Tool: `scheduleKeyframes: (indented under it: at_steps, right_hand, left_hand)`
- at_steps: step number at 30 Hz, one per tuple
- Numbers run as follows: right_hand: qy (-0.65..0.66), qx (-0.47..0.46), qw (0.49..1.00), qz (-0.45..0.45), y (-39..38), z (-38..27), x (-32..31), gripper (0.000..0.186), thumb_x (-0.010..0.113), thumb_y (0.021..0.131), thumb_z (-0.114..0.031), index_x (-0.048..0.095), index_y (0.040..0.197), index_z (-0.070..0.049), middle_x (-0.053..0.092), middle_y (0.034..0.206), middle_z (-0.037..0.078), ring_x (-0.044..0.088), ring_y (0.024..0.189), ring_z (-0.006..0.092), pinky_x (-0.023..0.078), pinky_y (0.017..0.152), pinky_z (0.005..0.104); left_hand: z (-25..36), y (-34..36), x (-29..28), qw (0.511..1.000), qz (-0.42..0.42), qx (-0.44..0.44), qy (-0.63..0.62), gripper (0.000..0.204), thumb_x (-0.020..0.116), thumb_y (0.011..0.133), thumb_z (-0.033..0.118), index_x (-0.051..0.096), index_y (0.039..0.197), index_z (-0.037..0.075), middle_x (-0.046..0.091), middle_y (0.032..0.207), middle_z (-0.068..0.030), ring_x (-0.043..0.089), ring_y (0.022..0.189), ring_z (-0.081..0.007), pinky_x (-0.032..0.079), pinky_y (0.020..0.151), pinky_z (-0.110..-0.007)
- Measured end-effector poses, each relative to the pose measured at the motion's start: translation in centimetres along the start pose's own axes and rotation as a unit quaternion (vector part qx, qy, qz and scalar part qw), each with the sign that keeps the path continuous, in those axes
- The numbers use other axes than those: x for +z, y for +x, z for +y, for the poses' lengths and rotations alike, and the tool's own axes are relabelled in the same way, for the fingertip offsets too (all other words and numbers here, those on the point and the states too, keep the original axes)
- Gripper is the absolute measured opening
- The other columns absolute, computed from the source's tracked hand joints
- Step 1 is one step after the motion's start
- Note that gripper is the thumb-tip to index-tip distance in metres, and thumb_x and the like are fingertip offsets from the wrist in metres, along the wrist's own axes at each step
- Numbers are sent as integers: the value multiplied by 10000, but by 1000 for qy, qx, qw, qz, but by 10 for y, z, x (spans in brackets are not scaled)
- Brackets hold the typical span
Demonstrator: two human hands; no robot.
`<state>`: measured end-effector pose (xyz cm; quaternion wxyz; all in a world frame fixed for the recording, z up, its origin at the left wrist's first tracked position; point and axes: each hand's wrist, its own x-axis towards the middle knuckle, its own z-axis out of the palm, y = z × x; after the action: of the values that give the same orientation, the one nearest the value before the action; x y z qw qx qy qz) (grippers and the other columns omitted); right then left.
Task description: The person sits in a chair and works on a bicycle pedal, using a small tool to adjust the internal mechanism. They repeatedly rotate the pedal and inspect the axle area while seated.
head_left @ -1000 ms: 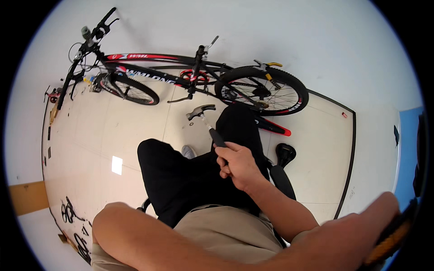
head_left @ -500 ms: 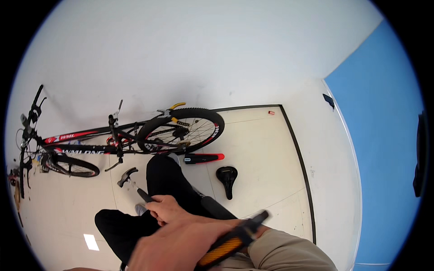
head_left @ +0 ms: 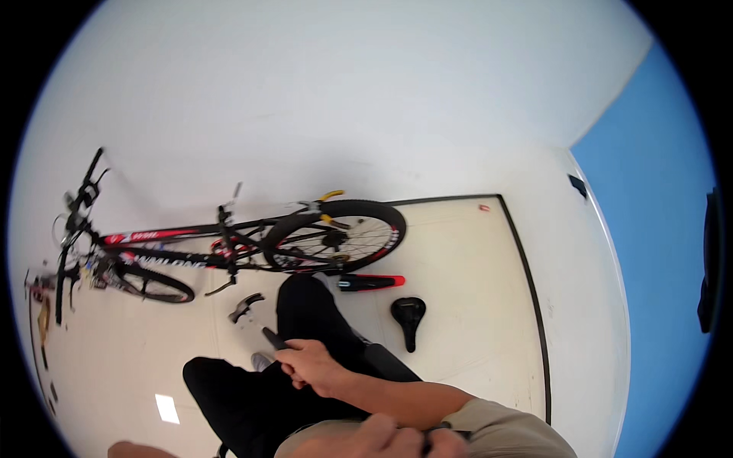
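Observation:
My right hand point(head_left: 311, 364) is closed round the dark grip of a claw hammer point(head_left: 272, 337), whose metal head points away over the floor beside my knee. Low in the view, against my body, my left hand point(head_left: 374, 438) is closed on a black bicycle pedal point(head_left: 447, 437). Only a dark piece of that pedal shows now; its orange reflector was visible earlier. Beyond my knees a black and red bicycle point(head_left: 237, 248) stands along the wall, with no saddle on its frame.
A black saddle point(head_left: 408, 320) lies on the pale floor to the right of my legs. Near the rear wheel lies a long black and red part point(head_left: 372, 283). The white wall point(head_left: 305, 99) rises behind the bicycle, with a dark skirting strip point(head_left: 527, 275) at right.
My left hand has drawn back toward my body with the pedal, which is now mostly hidden. My right hand keeps its hold on the hammer. The whole view has shifted slightly.

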<state>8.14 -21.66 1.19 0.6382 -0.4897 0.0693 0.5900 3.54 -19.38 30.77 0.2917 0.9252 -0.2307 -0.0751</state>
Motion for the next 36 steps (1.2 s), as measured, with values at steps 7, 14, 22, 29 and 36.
scheduleKeyframes:
  at_steps: [7, 14, 22, 29, 36]
  right_hand:
    - [-3, 22, 1000, 0, -2, 2, 5, 106, 650, 918, -141, 621, 899, -40, 512, 659, 11, 452, 496, 107, 400, 467, 293]
    - [0, 30, 1000, 4, -16, -12, 7, 197, 609, 975, -137, 614, 1147, -40, 503, 673, -3, 405, 498, 85, 386, 525, 292]
    - [10, 41, 999, 9, -15, -12, 10, 115, 628, 967, -152, 629, 1012, -47, 493, 666, -2, 394, 486, 78, 347, 502, 291]
    - [46, 8, 999, 17, -7, -8, 1, 190, 643, 957, -163, 567, 820, -55, 508, 670, 11, 387, 470, 78, 365, 492, 291]
    - [31, 15, 999, 3, -4, -9, 6, 131, 634, 953, -140, 595, 869, -47, 506, 669, 2, 400, 475, 80, 385, 497, 288]
  left_hand:
    - [-13, -1, 22, 992, 58, 95, -54, 172, 628, 867, 100, 629, 930, -59, 702, 872, -206, 700, 822, -293, 584, 641, -344]
    - [-14, -11, 16, 990, 37, 79, -107, 162, 613, 886, 108, 621, 925, -49, 698, 820, -170, 687, 833, -301, 572, 693, -365]
    - [-41, -51, 3, 985, -9, -118, -125, 358, 685, 858, 67, 591, 1204, 49, 699, 1006, -93, 680, 935, -262, 569, 737, -337]
    - [-124, -141, 65, 725, 421, -289, -462, 386, 759, 846, -58, 614, 1203, -32, 722, 1032, -102, 711, 942, -179, 578, 845, -288]
    - [-200, -207, 186, 378, 556, -322, -666, 206, 749, 905, 120, 644, 1082, 131, 722, 988, -97, 678, 847, -221, 538, 626, -348]
